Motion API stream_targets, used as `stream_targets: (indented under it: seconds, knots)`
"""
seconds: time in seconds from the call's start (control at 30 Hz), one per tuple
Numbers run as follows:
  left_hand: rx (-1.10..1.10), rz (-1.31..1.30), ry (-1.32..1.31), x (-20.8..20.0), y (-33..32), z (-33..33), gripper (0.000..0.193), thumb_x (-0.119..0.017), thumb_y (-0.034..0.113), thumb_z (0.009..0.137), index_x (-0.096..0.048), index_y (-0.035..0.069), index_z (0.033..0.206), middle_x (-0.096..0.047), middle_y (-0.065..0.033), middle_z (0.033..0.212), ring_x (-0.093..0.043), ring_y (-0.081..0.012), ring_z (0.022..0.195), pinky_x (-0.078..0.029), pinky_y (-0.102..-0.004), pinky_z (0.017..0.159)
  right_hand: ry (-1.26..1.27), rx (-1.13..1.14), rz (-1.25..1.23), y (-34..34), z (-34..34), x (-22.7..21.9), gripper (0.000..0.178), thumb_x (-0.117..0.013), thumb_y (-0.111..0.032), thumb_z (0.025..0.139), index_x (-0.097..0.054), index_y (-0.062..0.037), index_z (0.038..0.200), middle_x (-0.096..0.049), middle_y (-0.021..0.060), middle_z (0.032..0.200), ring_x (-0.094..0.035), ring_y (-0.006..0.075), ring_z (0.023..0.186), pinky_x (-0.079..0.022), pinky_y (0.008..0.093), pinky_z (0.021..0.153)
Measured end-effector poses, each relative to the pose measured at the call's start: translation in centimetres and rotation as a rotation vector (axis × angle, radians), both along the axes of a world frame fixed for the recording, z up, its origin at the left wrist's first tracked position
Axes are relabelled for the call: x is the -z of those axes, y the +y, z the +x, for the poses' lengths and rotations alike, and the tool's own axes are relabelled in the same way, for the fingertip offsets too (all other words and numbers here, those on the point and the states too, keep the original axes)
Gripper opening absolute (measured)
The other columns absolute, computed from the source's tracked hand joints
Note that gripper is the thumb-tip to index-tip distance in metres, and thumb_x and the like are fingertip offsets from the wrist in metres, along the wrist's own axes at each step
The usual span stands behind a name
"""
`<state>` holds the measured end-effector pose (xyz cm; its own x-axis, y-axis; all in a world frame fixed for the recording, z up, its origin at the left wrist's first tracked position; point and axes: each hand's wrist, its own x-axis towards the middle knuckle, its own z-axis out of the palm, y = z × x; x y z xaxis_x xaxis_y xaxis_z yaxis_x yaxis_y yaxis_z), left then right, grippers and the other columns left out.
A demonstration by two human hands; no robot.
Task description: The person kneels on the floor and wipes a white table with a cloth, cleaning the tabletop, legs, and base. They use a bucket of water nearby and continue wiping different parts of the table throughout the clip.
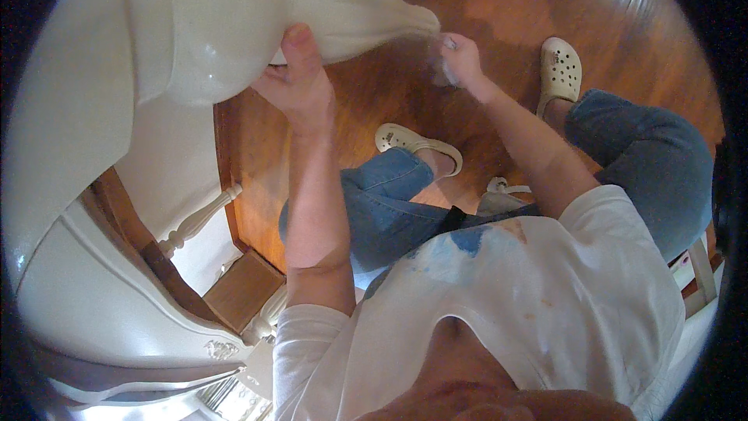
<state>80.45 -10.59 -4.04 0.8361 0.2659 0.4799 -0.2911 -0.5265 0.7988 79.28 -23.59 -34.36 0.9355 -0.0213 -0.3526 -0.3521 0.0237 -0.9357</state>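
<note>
A thick, glossy cream furniture leg (pixel 234 12) stretches across the top, rounded at its left part and tapering to a blunt tip on the right. My left hand (pixel 300 82) grips the underside of its rounded middle, thumb up against the surface and fingers partly hidden behind it. At the tip, my right hand (pixel 465 65) is closed on a crumpled whitish cloth (pixel 447 72), slightly blurred; its exact kind is hard to make out. The cloth lies against or just beside the tip.
A curved cream furniture body (pixel 101 296) fills the left side, with a turned spindle (pixel 201 218) and a brown wooden panel (pixel 243 288) beside it. Below is a reddish wood floor (pixel 499 0). My feet stand there in cream clogs (pixel 561 68). A pale object (pixel 502 195) lies between my legs.
</note>
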Motion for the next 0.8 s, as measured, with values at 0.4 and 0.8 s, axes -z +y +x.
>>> stream_targets:
  seconds: [0.4, 0.8]
  knots:
    - [-0.072, 0.014, 0.0, -0.7, -1.5, 0.0, 0.065, -0.063, 0.032, 0.089, -0.031, -0.006, 0.131, -0.042, -0.0171, 0.129, -0.046, -0.027, 0.11, -0.036, -0.0385, 0.099, -0.298, 0.169, -0.203, 1.9, -0.7, -3.6, 0.022, -0.068, -0.008, 0.071, -0.069, -0.0054, 0.093, -0.062, 0.0172, 0.091, -0.06, 0.0344, 0.088, -0.049, 0.0385, 0.079]
    - [-0.065, 0.072, -0.06, 0.5, -0.1, 0.3, 0.059, -0.062, 0.028, 0.089, -0.031, -0.002, 0.129, -0.046, -0.0147, 0.121, -0.047, -0.0218, 0.104, -0.04, -0.0352, 0.093, -0.275, -0.001, -0.471, 0.7, 0.2, -2.5, 0.025, -0.063, -0.002, 0.071, -0.067, -0.0084, 0.094, -0.061, 0.0154, 0.096, -0.059, 0.0362, 0.089, -0.049, 0.0424, 0.078]
